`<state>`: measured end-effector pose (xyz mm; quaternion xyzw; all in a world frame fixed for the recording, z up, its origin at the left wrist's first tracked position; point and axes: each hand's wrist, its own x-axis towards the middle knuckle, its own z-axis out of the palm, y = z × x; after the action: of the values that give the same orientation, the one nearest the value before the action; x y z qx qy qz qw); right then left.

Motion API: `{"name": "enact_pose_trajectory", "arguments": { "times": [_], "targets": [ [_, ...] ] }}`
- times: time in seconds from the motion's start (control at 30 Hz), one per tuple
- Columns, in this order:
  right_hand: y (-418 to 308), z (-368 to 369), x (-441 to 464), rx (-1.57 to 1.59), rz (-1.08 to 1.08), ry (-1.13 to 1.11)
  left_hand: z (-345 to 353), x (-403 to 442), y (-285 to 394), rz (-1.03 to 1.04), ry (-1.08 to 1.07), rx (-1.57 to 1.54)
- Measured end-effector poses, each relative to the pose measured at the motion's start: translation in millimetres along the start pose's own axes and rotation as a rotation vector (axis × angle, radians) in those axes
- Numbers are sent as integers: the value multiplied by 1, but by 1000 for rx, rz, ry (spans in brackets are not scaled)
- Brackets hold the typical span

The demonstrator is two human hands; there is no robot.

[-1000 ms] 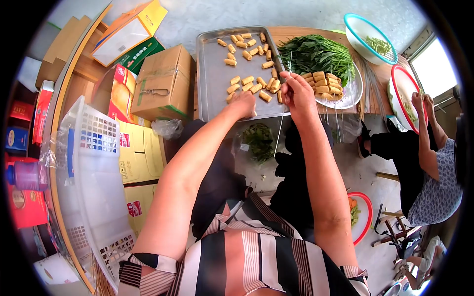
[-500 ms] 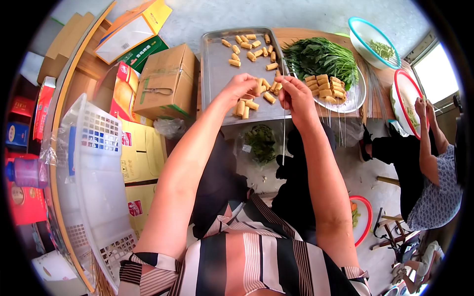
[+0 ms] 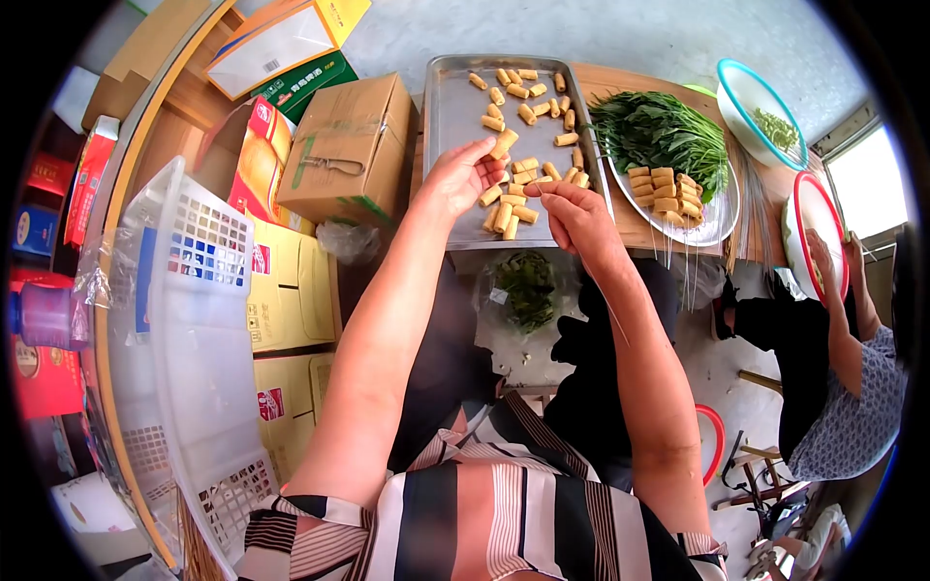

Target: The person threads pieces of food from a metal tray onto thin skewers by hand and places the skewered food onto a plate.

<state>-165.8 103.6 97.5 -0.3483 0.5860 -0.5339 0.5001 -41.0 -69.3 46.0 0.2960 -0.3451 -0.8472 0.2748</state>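
Note:
Between the thumb and fingers of my left hand (image 3: 465, 174) is a short tan roll (image 3: 503, 144), held over the near left part of a metal tray (image 3: 455, 87). My right hand (image 3: 573, 218) pinches a thin metal skewer (image 3: 616, 318), which slants back along my forearm. Its tip end is near the loose rolls (image 3: 511, 215) on the tray. More rolls lie scattered at the tray's far end. Right of the tray, a white plate (image 3: 722, 221) bears leafy greens (image 3: 659, 131) and stacked rolls (image 3: 665, 194) on skewers.
A cardboard box (image 3: 339, 145) stands left of the tray, with a white plastic basket (image 3: 208, 358) nearer. Blue-rimmed (image 3: 760, 116) and red-rimmed (image 3: 800, 232) bowls are at the right. A co-worker (image 3: 852, 387) sits there, hands at the red-rimmed bowl.
My left hand has lifted a roll from the tray. The skewer in my right hand has swung from hanging down to slanting along my forearm. The whole view has shifted.

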Motion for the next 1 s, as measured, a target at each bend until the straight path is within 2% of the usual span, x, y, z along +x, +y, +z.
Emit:
{"name": "enact_pose_trajectory", "arguments": {
  "times": [1.0],
  "targets": [
    [7,10,1,-1,-17,24,-6,3,-2,20,-32,26]
  ]
}}
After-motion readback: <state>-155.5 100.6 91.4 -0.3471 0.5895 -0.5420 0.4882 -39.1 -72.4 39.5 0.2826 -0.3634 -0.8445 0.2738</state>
